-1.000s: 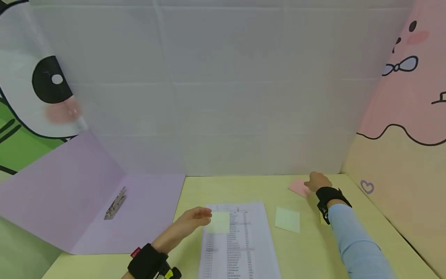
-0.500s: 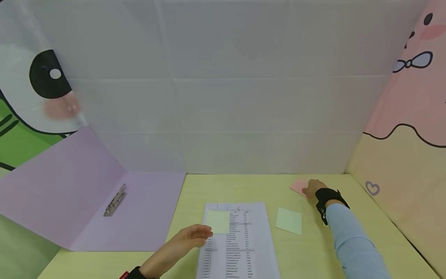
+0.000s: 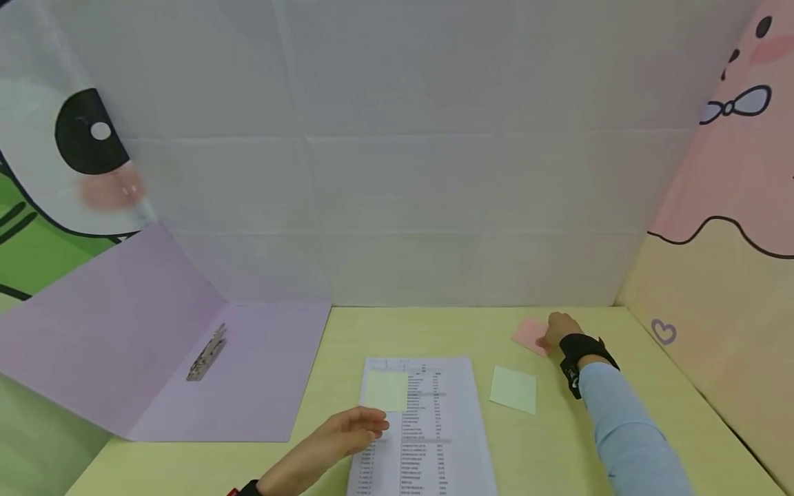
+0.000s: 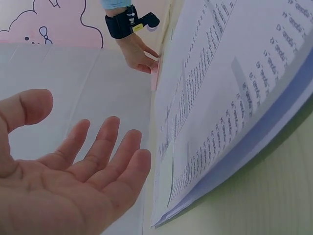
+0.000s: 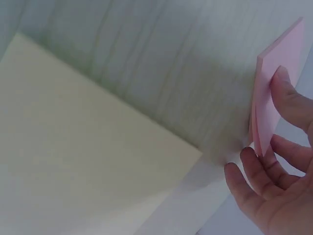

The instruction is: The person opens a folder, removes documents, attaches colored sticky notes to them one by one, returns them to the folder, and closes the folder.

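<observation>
At the back right of the table, my right hand is at a pink sticky note pad. In the right wrist view the thumb presses on the pink face, and the index fingertip is right at a corner that stands apart from the sheets beneath. The other fingers curl loosely below. My left hand hovers beside the stack of printed sheets, palm up with relaxed fingers, holding nothing. A pale yellow-green sticky note lies on the upper left of that stack.
Right of the stack lies a light green sticky note. A pale yellow sheet lies close under the right wrist. An opened purple folder with a metal clip stands at left. A grey backdrop closes off the back.
My right hand has moved slightly down and left onto the pink pad's near edge. My left hand has moved lower along the printed sheets. The head view has shifted a little.
</observation>
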`<action>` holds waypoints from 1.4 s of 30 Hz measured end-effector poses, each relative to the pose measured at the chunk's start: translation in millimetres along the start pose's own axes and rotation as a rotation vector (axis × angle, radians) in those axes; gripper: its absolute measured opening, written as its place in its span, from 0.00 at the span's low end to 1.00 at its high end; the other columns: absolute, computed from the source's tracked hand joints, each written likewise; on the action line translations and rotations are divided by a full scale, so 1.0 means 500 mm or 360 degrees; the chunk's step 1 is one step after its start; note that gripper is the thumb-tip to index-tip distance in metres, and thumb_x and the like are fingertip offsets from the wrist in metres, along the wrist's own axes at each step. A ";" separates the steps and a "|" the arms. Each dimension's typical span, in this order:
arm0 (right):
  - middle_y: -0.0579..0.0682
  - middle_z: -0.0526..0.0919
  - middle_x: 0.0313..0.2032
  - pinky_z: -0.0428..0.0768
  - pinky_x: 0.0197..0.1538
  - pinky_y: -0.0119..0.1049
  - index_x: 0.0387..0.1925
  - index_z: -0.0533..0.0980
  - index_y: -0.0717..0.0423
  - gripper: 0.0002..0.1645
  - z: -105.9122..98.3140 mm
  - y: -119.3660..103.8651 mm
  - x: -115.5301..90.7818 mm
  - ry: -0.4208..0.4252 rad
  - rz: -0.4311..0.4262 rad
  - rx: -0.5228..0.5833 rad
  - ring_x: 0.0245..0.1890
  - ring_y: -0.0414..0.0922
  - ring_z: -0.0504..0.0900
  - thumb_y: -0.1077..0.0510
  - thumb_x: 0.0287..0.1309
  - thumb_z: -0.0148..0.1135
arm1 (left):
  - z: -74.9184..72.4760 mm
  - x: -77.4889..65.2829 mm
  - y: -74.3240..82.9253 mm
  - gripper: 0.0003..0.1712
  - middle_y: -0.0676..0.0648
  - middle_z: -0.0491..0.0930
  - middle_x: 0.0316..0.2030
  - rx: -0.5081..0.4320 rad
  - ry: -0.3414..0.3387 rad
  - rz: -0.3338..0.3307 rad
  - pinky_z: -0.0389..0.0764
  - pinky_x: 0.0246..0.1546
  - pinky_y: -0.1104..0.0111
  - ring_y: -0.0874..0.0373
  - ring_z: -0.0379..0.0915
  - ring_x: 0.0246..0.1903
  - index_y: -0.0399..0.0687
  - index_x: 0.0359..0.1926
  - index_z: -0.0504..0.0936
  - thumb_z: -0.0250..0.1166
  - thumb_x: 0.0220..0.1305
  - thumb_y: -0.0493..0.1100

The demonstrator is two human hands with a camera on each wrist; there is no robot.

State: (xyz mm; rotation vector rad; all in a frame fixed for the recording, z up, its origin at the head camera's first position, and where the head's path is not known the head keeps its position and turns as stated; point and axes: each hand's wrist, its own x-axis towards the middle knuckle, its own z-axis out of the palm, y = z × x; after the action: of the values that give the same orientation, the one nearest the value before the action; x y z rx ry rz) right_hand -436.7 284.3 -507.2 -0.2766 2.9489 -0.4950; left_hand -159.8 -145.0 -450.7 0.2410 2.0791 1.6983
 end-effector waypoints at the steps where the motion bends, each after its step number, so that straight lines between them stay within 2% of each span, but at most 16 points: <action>1: 0.68 0.78 0.36 0.75 0.39 0.49 0.36 0.74 0.74 0.26 0.002 -0.001 -0.001 0.0006 0.0021 0.0017 0.34 0.59 0.76 0.54 0.46 0.69 | 0.001 0.000 -0.002 0.28 0.43 0.69 0.58 -0.0005 -0.0005 -0.0004 0.61 0.57 0.48 0.47 0.64 0.58 0.38 0.60 0.64 0.53 0.66 0.50; 5: 0.72 0.75 0.43 0.73 0.46 0.54 0.44 0.73 0.76 0.33 0.005 -0.005 -0.008 0.0030 0.0077 0.0072 0.43 0.67 0.72 0.51 0.45 0.69 | 0.003 -0.001 -0.009 0.28 0.43 0.69 0.58 -0.0024 -0.0028 -0.0004 0.62 0.58 0.49 0.48 0.64 0.59 0.38 0.61 0.64 0.53 0.66 0.50; 9: 0.71 0.75 0.47 0.74 0.48 0.53 0.48 0.71 0.76 0.34 -0.010 -0.013 -0.021 0.0051 0.0087 0.0150 0.47 0.67 0.72 0.52 0.46 0.67 | 0.007 0.000 -0.012 0.29 0.43 0.69 0.58 -0.0065 -0.0024 -0.0029 0.63 0.57 0.50 0.48 0.64 0.59 0.37 0.61 0.63 0.54 0.65 0.50; 13: 0.71 0.76 0.45 0.77 0.42 0.50 0.47 0.71 0.77 0.29 -0.031 -0.035 -0.046 0.0084 0.0049 0.0283 0.40 0.62 0.77 0.56 0.51 0.64 | 0.011 -0.001 -0.016 0.30 0.44 0.70 0.57 -0.0097 -0.0007 -0.0052 0.64 0.57 0.50 0.47 0.65 0.58 0.36 0.61 0.63 0.55 0.65 0.50; 18: 0.69 0.79 0.38 0.78 0.32 0.44 0.44 0.72 0.77 0.20 -0.055 -0.052 -0.069 0.0165 -0.0041 0.0379 0.25 0.50 0.81 0.61 0.56 0.58 | 0.016 0.005 -0.022 0.28 0.42 0.70 0.57 -0.0117 -0.0038 -0.0003 0.65 0.58 0.53 0.48 0.67 0.57 0.36 0.61 0.64 0.54 0.65 0.49; 22: 0.68 0.78 0.36 0.78 0.31 0.42 0.44 0.72 0.75 0.17 -0.070 -0.068 -0.086 0.0247 -0.0161 0.0496 0.24 0.47 0.80 0.62 0.59 0.53 | 0.020 0.016 -0.021 0.27 0.41 0.69 0.57 -0.0136 -0.0067 0.0034 0.66 0.58 0.55 0.50 0.68 0.56 0.36 0.60 0.65 0.53 0.66 0.48; 24: 0.67 0.78 0.37 0.79 0.33 0.42 0.45 0.71 0.74 0.17 -0.078 -0.092 -0.104 0.0244 -0.0219 0.0619 0.26 0.47 0.80 0.63 0.61 0.52 | 0.022 0.021 -0.019 0.27 0.40 0.69 0.58 -0.0156 -0.0072 0.0039 0.67 0.58 0.57 0.52 0.69 0.56 0.36 0.60 0.65 0.53 0.66 0.48; 28: 0.64 0.77 0.38 0.80 0.37 0.38 0.48 0.72 0.71 0.16 -0.093 -0.166 -0.152 0.0149 -0.0290 0.0868 0.29 0.45 0.78 0.63 0.62 0.52 | 0.023 0.034 -0.011 0.28 0.38 0.68 0.60 -0.0258 -0.0095 0.0028 0.68 0.59 0.60 0.51 0.69 0.57 0.35 0.61 0.64 0.52 0.67 0.50; 33: 0.60 0.79 0.41 0.80 0.37 0.34 0.48 0.76 0.66 0.17 -0.110 -0.270 -0.224 0.0028 -0.0429 0.0999 0.29 0.42 0.78 0.61 0.59 0.58 | 0.034 0.053 0.008 0.35 0.37 0.64 0.62 -0.0442 -0.0110 0.0039 0.64 0.62 0.61 0.51 0.66 0.60 0.34 0.63 0.61 0.46 0.68 0.57; 37: 0.58 0.80 0.39 0.80 0.37 0.37 0.46 0.78 0.65 0.16 -0.113 -0.338 -0.282 -0.0041 -0.0542 0.1048 0.30 0.46 0.79 0.61 0.56 0.60 | 0.056 0.075 0.031 0.39 0.34 0.61 0.64 -0.0685 -0.0134 0.0080 0.58 0.65 0.57 0.48 0.62 0.63 0.33 0.65 0.57 0.44 0.67 0.60; 40: 0.57 0.81 0.38 0.81 0.35 0.36 0.44 0.79 0.65 0.15 -0.105 -0.377 -0.315 -0.0071 -0.0608 0.1085 0.31 0.46 0.80 0.61 0.55 0.61 | 0.080 0.090 0.048 0.39 0.36 0.66 0.60 -0.0901 -0.0185 0.0099 0.59 0.65 0.57 0.48 0.66 0.59 0.32 0.65 0.55 0.39 0.69 0.61; 42: 0.57 0.82 0.38 0.80 0.34 0.34 0.43 0.79 0.64 0.14 -0.096 -0.396 -0.333 -0.0091 -0.0647 0.1102 0.31 0.45 0.81 0.62 0.55 0.61 | 0.097 0.097 0.058 0.40 0.39 0.70 0.57 -0.1058 -0.0260 0.0098 0.63 0.63 0.58 0.51 0.69 0.56 0.34 0.66 0.54 0.36 0.69 0.63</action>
State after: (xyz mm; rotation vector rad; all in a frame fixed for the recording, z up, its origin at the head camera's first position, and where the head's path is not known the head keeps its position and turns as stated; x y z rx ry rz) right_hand -251.5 149.1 -378.5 -0.7719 2.4563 -1.4650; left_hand -185.7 -75.8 -440.8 0.2196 1.3085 2.2093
